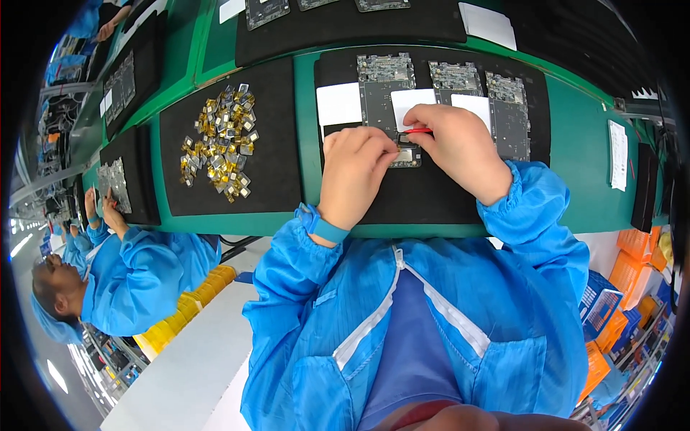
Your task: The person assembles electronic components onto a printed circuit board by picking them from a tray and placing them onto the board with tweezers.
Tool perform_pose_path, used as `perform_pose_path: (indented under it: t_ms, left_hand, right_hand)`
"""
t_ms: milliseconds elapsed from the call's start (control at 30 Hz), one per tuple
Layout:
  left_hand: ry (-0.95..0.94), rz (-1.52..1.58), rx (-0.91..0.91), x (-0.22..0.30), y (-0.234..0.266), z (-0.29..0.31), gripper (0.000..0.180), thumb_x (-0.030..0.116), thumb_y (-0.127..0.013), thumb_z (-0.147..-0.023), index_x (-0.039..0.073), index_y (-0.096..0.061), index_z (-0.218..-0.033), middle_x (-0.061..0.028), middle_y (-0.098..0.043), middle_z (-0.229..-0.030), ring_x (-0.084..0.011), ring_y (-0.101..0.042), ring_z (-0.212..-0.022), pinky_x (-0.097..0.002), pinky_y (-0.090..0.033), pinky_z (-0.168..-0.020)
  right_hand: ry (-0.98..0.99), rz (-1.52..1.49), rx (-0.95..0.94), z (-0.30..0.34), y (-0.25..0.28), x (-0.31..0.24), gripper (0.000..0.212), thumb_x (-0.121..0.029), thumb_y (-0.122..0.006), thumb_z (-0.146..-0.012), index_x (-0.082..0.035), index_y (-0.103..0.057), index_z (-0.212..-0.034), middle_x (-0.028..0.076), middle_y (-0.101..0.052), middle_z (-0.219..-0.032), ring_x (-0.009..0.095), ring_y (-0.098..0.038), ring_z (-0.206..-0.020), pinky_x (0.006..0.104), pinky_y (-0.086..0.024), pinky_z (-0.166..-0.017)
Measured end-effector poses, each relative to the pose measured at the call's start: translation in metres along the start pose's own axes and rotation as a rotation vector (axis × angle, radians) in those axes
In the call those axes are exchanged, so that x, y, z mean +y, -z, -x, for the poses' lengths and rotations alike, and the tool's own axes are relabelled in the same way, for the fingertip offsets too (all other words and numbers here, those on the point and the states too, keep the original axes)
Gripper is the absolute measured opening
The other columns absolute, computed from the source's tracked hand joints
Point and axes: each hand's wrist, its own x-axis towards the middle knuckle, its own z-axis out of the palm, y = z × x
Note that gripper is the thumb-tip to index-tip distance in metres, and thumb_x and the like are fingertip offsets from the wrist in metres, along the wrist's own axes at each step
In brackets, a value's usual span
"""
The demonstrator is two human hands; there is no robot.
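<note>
Head view: green workbench (568, 151), black mats (215, 179)

I see a heap of small gold and silver metal parts (219, 140) on a black mat (277, 179), left of my spot. Two more circuit boards (509, 115) lie right. A co-worker in a blue coat (140, 276) sits far left; orange bins (632, 262) stand right.

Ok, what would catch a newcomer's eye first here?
Probably the heap of small gold and silver metal parts on the black mat to the left. Then the left hand and right hand, meeting over a circuit board at centre, the right pinching a red-handled tool.
</note>
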Motion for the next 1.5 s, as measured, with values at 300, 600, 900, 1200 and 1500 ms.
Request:
perform_pose_path:
  t_ms: [300, 600, 900, 1200, 1500]
  left_hand:
    - [0.069, 0.062, 0.015, 0.007, -0.003, 0.000, 0.018, 0.007, -0.072, -0.076, 0.010, -0.066, -0.092, -0.0028, -0.064, -0.087, -0.0230, -0.058, -0.084, -0.0343, -0.040, -0.078]
    - [0.042, 0.163, 0.046, -0.001, -0.006, 0.005, 0.024, 0.004, -0.074, -0.074, 0.011, -0.068, -0.096, -0.0008, -0.065, -0.083, -0.0220, -0.060, -0.082, -0.0334, -0.040, -0.078]
    - [0.143, 0.055, -0.017, 0.005, 0.003, 0.005, 0.040, 0.011, -0.083, -0.067, 0.009, -0.069, -0.104, -0.0049, -0.057, -0.092, -0.0222, -0.054, -0.090, -0.0346, -0.039, -0.081]
    - [0.112, 0.109, -0.023, 0.001, -0.001, 0.001, 0.018, 0.012, -0.078, -0.071, 0.010, -0.068, -0.086, -0.0026, -0.060, -0.096, -0.0242, -0.055, -0.090, -0.0367, -0.037, -0.084]
    - [-0.039, 0.018, -0.086, 0.002, 0.006, 0.004, 0.027, 0.013, -0.081, -0.066, 0.011, -0.068, -0.090, -0.0013, -0.064, -0.109, -0.0241, -0.056, -0.104, -0.0383, -0.037, -0.092]
  right_hand:
    - [0.000, 0.004, -0.022, -0.001, 0.000, 0.000, 0.013, -0.011, -0.067, -0.081, -0.007, -0.064, -0.092, 0.013, -0.067, -0.083, 0.032, -0.066, -0.077, 0.0388, -0.052, -0.066]
    - [-0.022, -0.024, -0.049, -0.003, -0.004, -0.003, 0.017, -0.009, -0.069, -0.079, -0.006, -0.065, -0.096, 0.013, -0.069, -0.084, 0.030, -0.067, -0.076, 0.0355, -0.053, -0.065]
    - [0.111, 0.044, -0.066, -0.008, -0.003, 0.000, 0.020, -0.010, -0.071, -0.077, -0.009, -0.065, -0.097, 0.012, -0.067, -0.080, 0.032, -0.065, -0.075, 0.0387, -0.051, -0.064]
    - [0.072, 0.102, -0.101, -0.007, -0.002, -0.006, 0.032, -0.008, -0.070, -0.078, -0.010, -0.062, -0.109, 0.013, -0.067, -0.081, 0.033, -0.065, -0.078, 0.0402, -0.051, -0.065]
    - [0.100, 0.029, -0.058, -0.007, -0.004, -0.002, 0.034, -0.006, -0.068, -0.079, -0.008, -0.059, -0.113, 0.015, -0.067, -0.082, 0.033, -0.065, -0.077, 0.0401, -0.051, -0.066]
